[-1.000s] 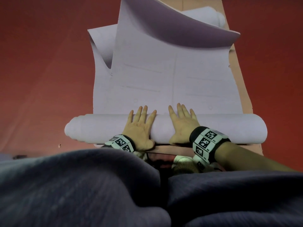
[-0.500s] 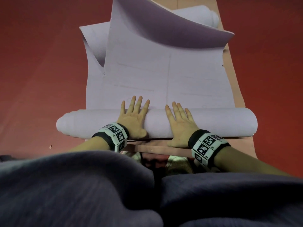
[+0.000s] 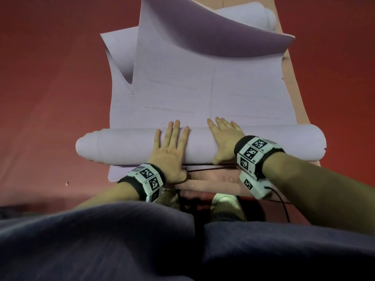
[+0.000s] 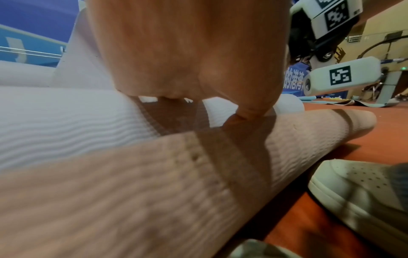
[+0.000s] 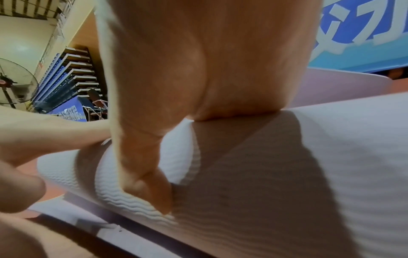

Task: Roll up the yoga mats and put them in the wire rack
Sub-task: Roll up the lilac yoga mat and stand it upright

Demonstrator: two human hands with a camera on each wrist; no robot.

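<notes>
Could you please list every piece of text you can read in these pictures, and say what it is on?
"的港湾": blue banner, partly hidden, rest unseen.
Large white characters on the wall banner: cropped, unreadable.
Wristband tags: code patterns only; tiny lettering illegible.

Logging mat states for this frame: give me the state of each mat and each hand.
lavender mat: partly rolled, far end curled up
roll: lying across, left end telescoped
pink mat: flat, underneath
second lavender mat: flat beneath, corner curled
far roll: rolled up
left hand: flat, pressing on roll
right hand: flat, pressing on roll
</notes>
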